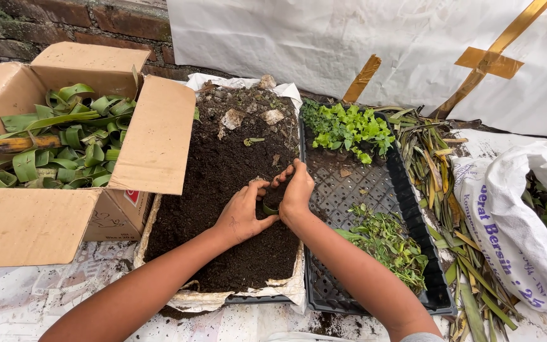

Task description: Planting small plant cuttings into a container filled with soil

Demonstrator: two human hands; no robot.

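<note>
My left hand (240,214) and my right hand (295,190) meet over a mound of dark soil (223,171) heaped on white sheeting. Between them they cup a small green leaf ring (270,208), rolled into a cup shape and partly sunk in the soil. Both hands curl around it, fingers dirty with soil. What is inside the ring is hidden by my fingers.
An open cardboard box (52,215) at the left holds several rolled green leaf rings (71,139). A black seedling tray (375,190) at the right carries leafy seedlings (349,130) and cut sprigs (387,244). Long leaves (438,183) and a white sack (514,228) lie further right.
</note>
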